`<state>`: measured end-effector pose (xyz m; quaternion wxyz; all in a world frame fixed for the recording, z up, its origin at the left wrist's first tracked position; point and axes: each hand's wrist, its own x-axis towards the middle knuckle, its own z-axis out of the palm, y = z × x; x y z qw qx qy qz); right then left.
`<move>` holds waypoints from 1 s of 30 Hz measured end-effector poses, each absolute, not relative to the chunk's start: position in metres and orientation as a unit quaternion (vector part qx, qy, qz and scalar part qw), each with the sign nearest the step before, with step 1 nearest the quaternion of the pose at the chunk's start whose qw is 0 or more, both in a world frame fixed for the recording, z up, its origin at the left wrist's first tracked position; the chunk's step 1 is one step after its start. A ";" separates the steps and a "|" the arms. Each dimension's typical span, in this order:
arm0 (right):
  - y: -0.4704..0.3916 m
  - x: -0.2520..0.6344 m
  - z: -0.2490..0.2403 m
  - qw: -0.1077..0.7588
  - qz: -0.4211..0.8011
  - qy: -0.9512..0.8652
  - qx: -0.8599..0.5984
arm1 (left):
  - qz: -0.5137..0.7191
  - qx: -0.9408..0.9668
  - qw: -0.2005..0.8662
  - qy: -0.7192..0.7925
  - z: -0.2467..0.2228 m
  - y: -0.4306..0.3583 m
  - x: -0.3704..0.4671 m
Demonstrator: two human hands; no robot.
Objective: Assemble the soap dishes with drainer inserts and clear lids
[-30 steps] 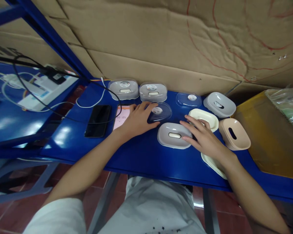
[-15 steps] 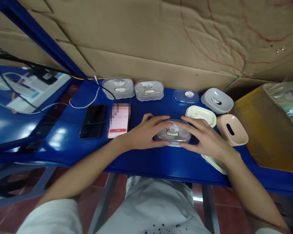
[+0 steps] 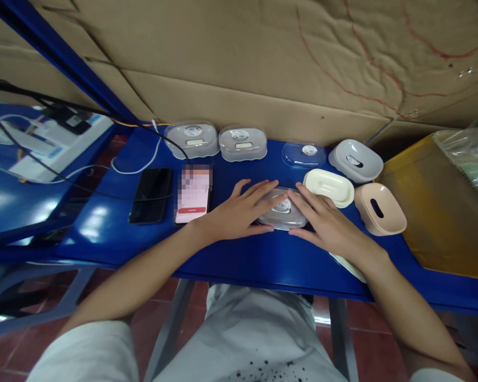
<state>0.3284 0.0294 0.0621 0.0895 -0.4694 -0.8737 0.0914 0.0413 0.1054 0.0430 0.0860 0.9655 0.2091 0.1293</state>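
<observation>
A grey oval box with a clear lid and a round sticker [image 3: 282,216] lies on the blue table between my hands. My left hand [image 3: 242,212] rests on its left side, fingers on the lid and thumb at the near edge. From the right, my right hand [image 3: 326,220] touches the lid in the same way. Both hands grip the box from its two sides. Just beyond my right hand sits a cream tray [image 3: 329,188], and part of another cream piece [image 3: 351,267] shows under my right wrist.
Two lidded boxes [image 3: 191,141] [image 3: 242,144], a clear lid [image 3: 304,155], a grey dish [image 3: 356,161] and a peach dish [image 3: 381,209] stand around. Two phones [image 3: 150,196] [image 3: 193,195] and cables are left; a cardboard box [image 3: 438,207] is right.
My fingers have shifted slightly over the lid, the right fingertips moving left. The box sits a little farther from the table's near edge in the view, which has tilted slightly.
</observation>
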 end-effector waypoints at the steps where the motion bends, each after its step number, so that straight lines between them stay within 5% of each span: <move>1: 0.029 0.328 0.062 0.086 0.088 -0.873 -0.472 | 0.129 0.966 0.083 0.210 0.043 0.105 0.042; 30: 0.034 0.330 0.053 0.104 0.052 -0.876 -0.468 | 0.155 0.960 0.082 0.219 0.041 0.108 0.051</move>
